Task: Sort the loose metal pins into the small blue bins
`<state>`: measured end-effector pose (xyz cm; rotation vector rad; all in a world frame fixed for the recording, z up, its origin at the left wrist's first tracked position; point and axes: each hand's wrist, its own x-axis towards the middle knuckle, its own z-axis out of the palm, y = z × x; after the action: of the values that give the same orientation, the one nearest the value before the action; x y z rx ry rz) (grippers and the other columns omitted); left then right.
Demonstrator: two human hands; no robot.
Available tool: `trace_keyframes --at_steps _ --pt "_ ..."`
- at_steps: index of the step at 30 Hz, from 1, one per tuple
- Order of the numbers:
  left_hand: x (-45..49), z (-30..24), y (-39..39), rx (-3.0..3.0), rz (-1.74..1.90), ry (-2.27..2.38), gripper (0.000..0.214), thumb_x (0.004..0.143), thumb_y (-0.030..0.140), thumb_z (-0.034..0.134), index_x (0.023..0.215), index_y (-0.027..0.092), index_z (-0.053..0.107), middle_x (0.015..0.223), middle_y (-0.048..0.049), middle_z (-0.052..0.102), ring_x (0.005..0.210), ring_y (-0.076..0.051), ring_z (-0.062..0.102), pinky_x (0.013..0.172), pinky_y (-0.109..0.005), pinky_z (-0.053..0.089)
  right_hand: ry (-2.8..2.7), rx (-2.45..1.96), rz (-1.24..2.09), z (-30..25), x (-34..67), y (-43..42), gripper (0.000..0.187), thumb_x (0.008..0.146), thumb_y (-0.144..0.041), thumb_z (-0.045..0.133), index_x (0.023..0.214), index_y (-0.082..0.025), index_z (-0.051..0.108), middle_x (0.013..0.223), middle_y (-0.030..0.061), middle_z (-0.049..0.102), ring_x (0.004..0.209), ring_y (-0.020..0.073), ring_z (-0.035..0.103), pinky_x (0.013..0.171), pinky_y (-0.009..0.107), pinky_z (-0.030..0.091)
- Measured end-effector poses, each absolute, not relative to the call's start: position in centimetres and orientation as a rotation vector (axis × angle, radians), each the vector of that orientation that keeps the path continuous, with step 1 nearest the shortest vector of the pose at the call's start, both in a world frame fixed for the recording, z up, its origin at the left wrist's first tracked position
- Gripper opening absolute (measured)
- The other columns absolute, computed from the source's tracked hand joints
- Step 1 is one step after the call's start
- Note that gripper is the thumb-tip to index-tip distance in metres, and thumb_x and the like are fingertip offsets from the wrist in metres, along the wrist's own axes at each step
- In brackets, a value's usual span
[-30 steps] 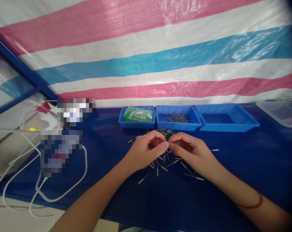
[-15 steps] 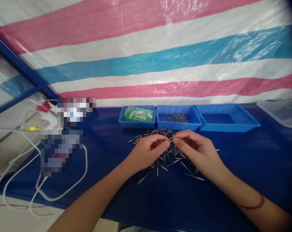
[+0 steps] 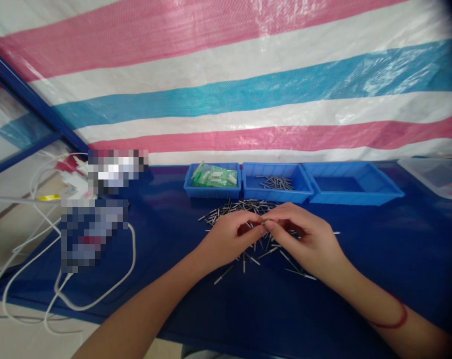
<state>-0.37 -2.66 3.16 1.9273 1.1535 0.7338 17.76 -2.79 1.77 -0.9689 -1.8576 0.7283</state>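
Observation:
My left hand [image 3: 229, 237] and my right hand [image 3: 304, 237] meet fingertip to fingertip above a scattered pile of thin metal pins [image 3: 244, 207] on the dark blue table [image 3: 181, 299]. Both hands pinch a small part [image 3: 265, 222] between thumb and forefinger; it is too small to name. More pins [image 3: 244, 259] lie below and between my hands. A red string circles my right wrist [image 3: 392, 321].
Three blue trays stand at the back: the left tray [image 3: 212, 180] holds green-and-white parts, the middle tray [image 3: 275, 182] holds several pins, the right tray [image 3: 351, 183] shows nothing inside. White cables [image 3: 98, 294] loop at the left. A clear bin [image 3: 435, 174] sits far right. A striped tarp hangs behind.
My right hand drew back slightly with a pin and has now closed in again, fingertips meeting my left hand's. Both hands sit a little lower over the pile.

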Motion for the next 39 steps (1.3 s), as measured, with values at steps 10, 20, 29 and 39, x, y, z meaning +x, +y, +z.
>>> trace_keyframes --at_steps 10,20,29,39 --pt "-1.1 3.8 -2.5 1.841 0.890 1.259 0.020 0.084 0.034 0.060 0.086 0.015 0.064 0.075 0.0000 0.061 0.063 -0.010 0.050 0.060 -0.021 0.040 -1.885 -1.021 0.685 1.8 17.9 -2.4 0.015 0.088 -0.028 0.056 0.094 -0.021 0.068 0.089 0.0073 0.066 0.075 0.0176 0.060 0.058 0.029 0.045" --pt "-2.4 4.7 -1.8 1.925 0.849 1.405 0.028 0.090 0.039 0.051 0.106 0.019 0.062 0.085 -0.0006 0.065 0.069 -0.011 0.057 0.064 -0.022 0.043 -1.080 -1.172 1.251 1.4 17.8 -0.1 0.027 0.079 -0.045 0.066 0.089 -0.020 0.071 0.060 -0.0031 0.050 0.048 0.0073 0.039 0.042 0.022 0.029" --pt "-4.9 6.5 -1.4 2.267 0.178 1.358 0.020 0.087 0.034 0.055 0.086 0.018 0.066 0.081 -0.0001 0.066 0.070 -0.013 0.058 0.061 -0.022 0.038 -0.716 -1.089 1.435 1.9 18.3 0.5 0.024 0.076 -0.040 0.068 0.086 -0.019 0.073 0.070 -0.0023 0.051 0.049 0.0048 0.039 0.041 0.019 0.030" --pt "-3.9 4.8 -2.5 2.402 0.025 1.340 0.015 0.087 0.034 0.058 0.090 0.021 0.065 0.093 -0.0016 0.065 0.082 -0.017 0.061 0.069 -0.026 0.043 -0.810 -1.125 1.504 1.8 17.9 -0.8 0.021 0.077 -0.037 0.065 0.078 -0.017 0.070 0.066 -0.0023 0.049 0.049 0.0060 0.039 0.042 0.021 0.028"
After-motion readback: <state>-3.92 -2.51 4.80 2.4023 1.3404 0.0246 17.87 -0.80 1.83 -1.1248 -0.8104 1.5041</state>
